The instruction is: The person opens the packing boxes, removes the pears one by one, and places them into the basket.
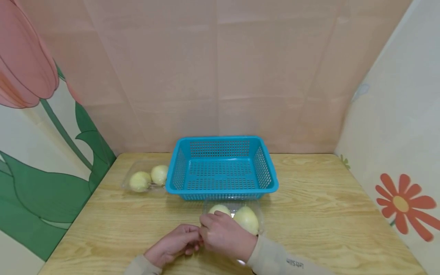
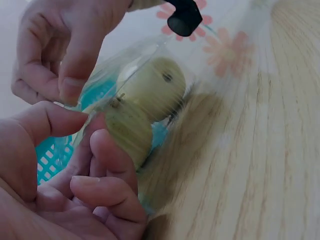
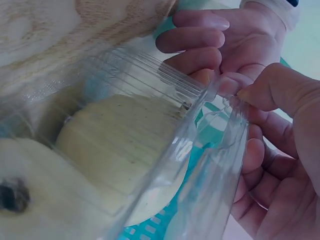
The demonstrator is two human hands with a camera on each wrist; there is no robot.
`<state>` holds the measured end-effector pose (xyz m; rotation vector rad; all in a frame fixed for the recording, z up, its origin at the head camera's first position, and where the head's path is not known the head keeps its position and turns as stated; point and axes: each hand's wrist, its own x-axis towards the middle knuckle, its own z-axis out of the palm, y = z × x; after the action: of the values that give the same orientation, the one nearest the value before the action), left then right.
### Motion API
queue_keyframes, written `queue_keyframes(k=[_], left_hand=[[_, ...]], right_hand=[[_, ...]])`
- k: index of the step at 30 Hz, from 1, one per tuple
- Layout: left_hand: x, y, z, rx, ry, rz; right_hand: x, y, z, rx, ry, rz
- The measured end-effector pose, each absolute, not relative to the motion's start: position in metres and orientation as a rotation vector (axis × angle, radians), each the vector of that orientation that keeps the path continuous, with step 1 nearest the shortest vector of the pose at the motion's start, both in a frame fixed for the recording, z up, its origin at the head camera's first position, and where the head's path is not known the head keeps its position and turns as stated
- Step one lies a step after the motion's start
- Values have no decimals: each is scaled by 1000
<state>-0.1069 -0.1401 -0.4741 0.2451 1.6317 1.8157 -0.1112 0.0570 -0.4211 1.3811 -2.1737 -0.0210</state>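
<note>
A clear plastic clamshell box (image 3: 160,175) holds two pale yellow pears, a right one (image 1: 246,220) and a left one (image 1: 219,209) partly behind my right hand. It stands just in front of the basket in the head view. At its near left corner, my left hand (image 1: 177,244) pinches the plastic edge between thumb and forefinger, other fingers loosely bent. My right hand (image 1: 228,235) comes from the other side and pinches the same edge with thumb and forefinger, close to the left fingertips. In the right wrist view, two layers of plastic rim stand apart beside the fingers.
An openwork blue basket (image 1: 221,191) with nothing in it stands at the middle back of the wooden table (image 1: 309,214). Left of it sits another clear box (image 1: 137,165) with two pears (image 1: 140,181). A curtain and flower-printed panels surround the table.
</note>
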Motion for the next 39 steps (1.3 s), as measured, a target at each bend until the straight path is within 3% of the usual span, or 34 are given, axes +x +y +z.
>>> queue_keyframes(k=[13,39], left_hand=[[-108,-143,-473,204,1645,1774],[-108,-152,-471,208,1682,1729]], right_hand=[[-109,67,-419,1375,-2232,93],[-99,131,-420,1308,-2373,177]])
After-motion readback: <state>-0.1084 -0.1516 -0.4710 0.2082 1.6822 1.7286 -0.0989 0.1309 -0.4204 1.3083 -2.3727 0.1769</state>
